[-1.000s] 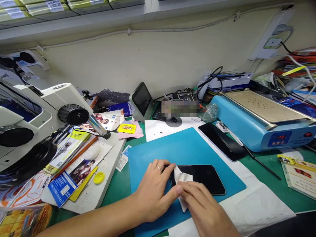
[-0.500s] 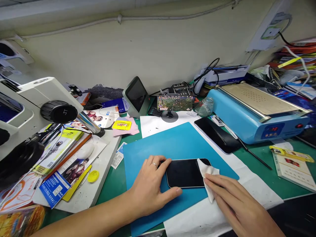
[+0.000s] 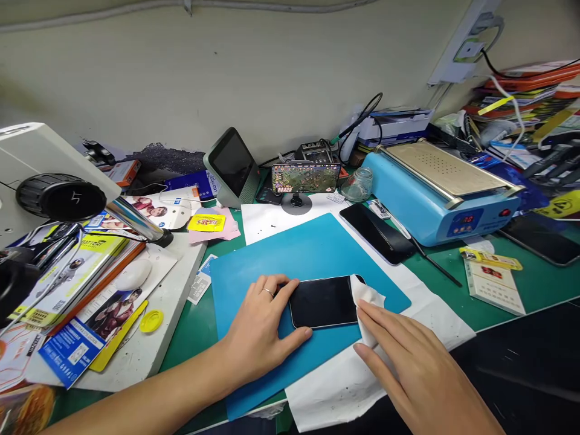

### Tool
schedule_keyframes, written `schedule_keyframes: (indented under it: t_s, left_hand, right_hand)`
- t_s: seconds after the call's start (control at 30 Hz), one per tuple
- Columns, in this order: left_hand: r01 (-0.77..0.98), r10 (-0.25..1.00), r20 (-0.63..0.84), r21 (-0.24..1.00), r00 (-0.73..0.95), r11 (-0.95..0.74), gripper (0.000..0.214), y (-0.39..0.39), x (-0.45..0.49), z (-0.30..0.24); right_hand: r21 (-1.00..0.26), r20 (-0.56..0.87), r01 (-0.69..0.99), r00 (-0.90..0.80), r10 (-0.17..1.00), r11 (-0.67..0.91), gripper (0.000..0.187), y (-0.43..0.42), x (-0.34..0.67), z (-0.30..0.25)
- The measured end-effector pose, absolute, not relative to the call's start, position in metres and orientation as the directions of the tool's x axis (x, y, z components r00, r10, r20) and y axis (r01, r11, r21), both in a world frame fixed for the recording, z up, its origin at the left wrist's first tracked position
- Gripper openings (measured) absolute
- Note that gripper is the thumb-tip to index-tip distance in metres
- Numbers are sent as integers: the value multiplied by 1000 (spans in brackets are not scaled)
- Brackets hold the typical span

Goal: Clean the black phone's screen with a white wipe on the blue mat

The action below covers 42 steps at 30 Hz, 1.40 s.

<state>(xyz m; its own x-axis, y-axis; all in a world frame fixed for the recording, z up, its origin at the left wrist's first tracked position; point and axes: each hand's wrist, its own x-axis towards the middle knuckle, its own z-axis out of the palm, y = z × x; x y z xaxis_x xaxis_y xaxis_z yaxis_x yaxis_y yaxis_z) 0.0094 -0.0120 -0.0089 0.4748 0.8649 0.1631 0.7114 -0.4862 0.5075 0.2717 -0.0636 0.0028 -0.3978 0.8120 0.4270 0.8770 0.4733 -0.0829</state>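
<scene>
A black phone (image 3: 324,301) lies screen up on a blue mat (image 3: 308,254). My left hand (image 3: 260,326) steadies the phone at its left end, with fingers above it and the thumb below. My right hand (image 3: 403,356) lies flat, fingers stretched out, and presses a small white wipe (image 3: 367,297) onto the phone's right end.
A second dark phone (image 3: 376,232) lies right of the mat beside a blue heating machine (image 3: 435,187). A phone on a stand (image 3: 306,178) shows a game. A microscope (image 3: 40,175) and stacked leaflets (image 3: 81,272) crowd the left. White paper (image 3: 344,380) lies under the mat near the table's edge.
My right hand slid the wipe from the phone's left end to its right end, then held there. The view tilted down and shifted right.
</scene>
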Motion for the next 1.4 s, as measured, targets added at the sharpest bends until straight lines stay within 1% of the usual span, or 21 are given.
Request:
schedule_keyframes:
  t_s: [0.2, 0.3, 0.47, 0.6, 0.67, 0.73, 0.87, 0.97, 1.03, 1.13, 1.27, 1.33, 1.4]
  left_hand:
    - [715, 865, 152, 505, 478, -484, 62, -12, 9, -9]
    - [712, 866, 148, 513, 478, -480, 64, -12, 10, -9]
    - [703, 883, 159, 550, 442, -451, 89, -11, 10, -13]
    - [673, 870, 179, 569, 459, -472, 92, -11, 9, -17]
    - [670, 865, 183, 565, 467, -481, 91, -11, 9, -17]
    - [674, 864, 183, 559, 469, -484, 90, -11, 8, -16]
    - [700, 882, 155, 554, 446, -451, 90, -11, 9, -11]
    - [696, 884, 147, 565, 444, -443, 93, -11, 9, -9]
    - [696, 884, 150, 564, 443, -444, 93, -11, 10, -9]
    - [698, 885, 152, 562, 439, -443, 91, -12, 10, -12]
    - [686, 880, 172, 567, 443, -456, 92, -12, 9, -16]
    - [670, 874, 187, 576, 449, -468, 95, -12, 8, -17]
    - [655, 868, 197, 585, 457, -478, 97, -12, 7, -17]
  right_hand:
    - [-36, 399, 873, -435, 807, 487, 49, -43, 276, -3]
    - [-46, 409, 869, -433, 803, 492, 47, -27, 273, -5]
    - [-148, 369, 795, -507, 779, 588, 47, -25, 233, 1]
    - [-254, 340, 755, -516, 786, 605, 51, -28, 197, 6]
    - [-278, 326, 747, -518, 791, 604, 50, -27, 193, 6]
    - [-255, 321, 757, -521, 791, 602, 47, -27, 201, 5]
    - [-150, 335, 815, -491, 804, 560, 42, -29, 239, 0]
    - [-97, 354, 850, -457, 816, 518, 43, -31, 258, -2]
    - [-86, 369, 852, -454, 811, 516, 45, -31, 256, -2]
    - [-144, 352, 819, -483, 802, 556, 46, -29, 234, 2]
    - [-295, 288, 756, -512, 809, 584, 49, -21, 199, 9]
    - [-354, 265, 705, -554, 789, 614, 49, -18, 189, 11]
    - [-383, 253, 668, -589, 768, 638, 48, -19, 186, 12]
